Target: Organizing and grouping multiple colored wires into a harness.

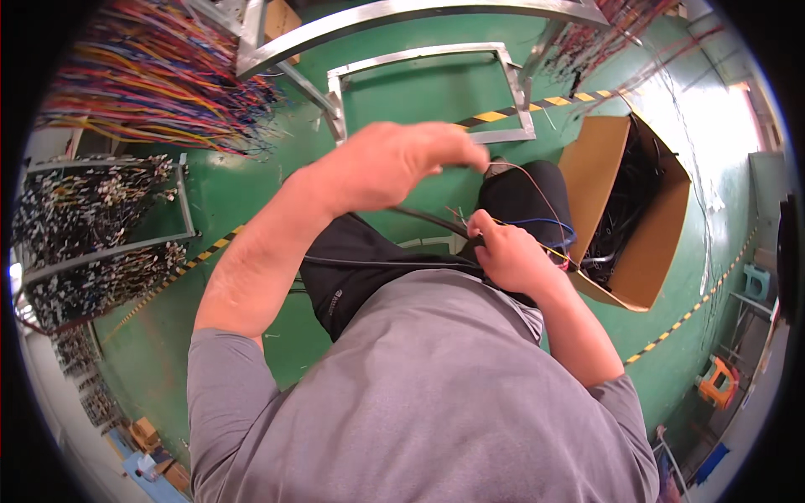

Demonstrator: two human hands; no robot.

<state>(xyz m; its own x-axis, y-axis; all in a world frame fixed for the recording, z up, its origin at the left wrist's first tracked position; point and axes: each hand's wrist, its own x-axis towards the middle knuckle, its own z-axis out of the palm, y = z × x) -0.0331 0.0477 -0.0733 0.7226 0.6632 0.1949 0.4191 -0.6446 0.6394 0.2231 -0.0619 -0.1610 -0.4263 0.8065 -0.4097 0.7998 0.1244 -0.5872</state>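
Observation:
My left hand (411,159) is raised over my lap, its fingers curled and slightly blurred. A thin reddish-brown wire (537,186) runs from its fingertips in a loop down toward my right side. My right hand (510,253) is closed in a pinch around a bundle of wires beside my thigh. From this bundle a blue wire (541,220) curves outward, and a yellow wire (553,251) passes behind the hand. A black cable sleeve (432,220) reaches the right fingers from the left. Another black cable (394,263) lies across my lap.
An open cardboard box (664,243) with black tubing stands at my right. Ahead is a metal frame (419,54) on the green floor. Bundles of coloured wires (159,75) hang at the far left, above a rack of connectors (101,218). An orange stool (718,382) stands far right.

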